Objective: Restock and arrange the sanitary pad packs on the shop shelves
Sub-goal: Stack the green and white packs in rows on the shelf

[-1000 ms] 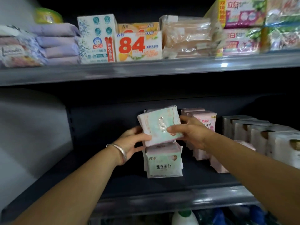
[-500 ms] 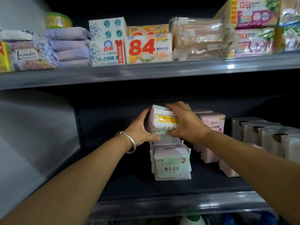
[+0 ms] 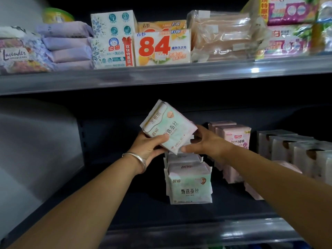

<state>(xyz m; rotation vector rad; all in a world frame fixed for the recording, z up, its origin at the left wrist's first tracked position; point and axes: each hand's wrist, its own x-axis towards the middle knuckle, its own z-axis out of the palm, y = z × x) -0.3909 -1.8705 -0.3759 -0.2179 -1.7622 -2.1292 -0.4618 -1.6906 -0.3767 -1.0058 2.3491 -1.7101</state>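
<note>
From the head camera, both arms reach into a dark shop shelf. The left hand [image 3: 150, 147] grips the lower left side of a pale green pad pack [image 3: 168, 127], its thumb across the front face and the fingers curled behind. The right hand [image 3: 203, 141] holds the same pack at its lower right edge, thumb under the bottom corner and fingers curled round the side. The pack is tilted, its top leaning left, and it is lifted clear above a row of matching green packs [image 3: 189, 186] that stand upright one behind another on the lower shelf [image 3: 197, 229]. A silver bangle [image 3: 137, 159] sits on the left wrist.

Just right of that row stand pink packs [image 3: 235, 141], also upright in a line, with more pink packs lower and nearer the front, partly hidden by the right forearm. Further right is a line of white boxes [image 3: 294, 150] with dark openings on top.

The upper shelf [image 3: 161, 76] carries other goods: a lavender-printed pack [image 3: 18, 54] at the far left, a stack of purple packs [image 3: 68, 45], a white and teal soap box [image 3: 113, 40], an orange soap box marked 84 [image 3: 161, 47], clear-wrapped tan bars [image 3: 222, 36], and pink and yellow bundles [image 3: 291, 26] at the right end. A green-lidded tub [image 3: 56, 15] stands behind the purple stack.
</note>
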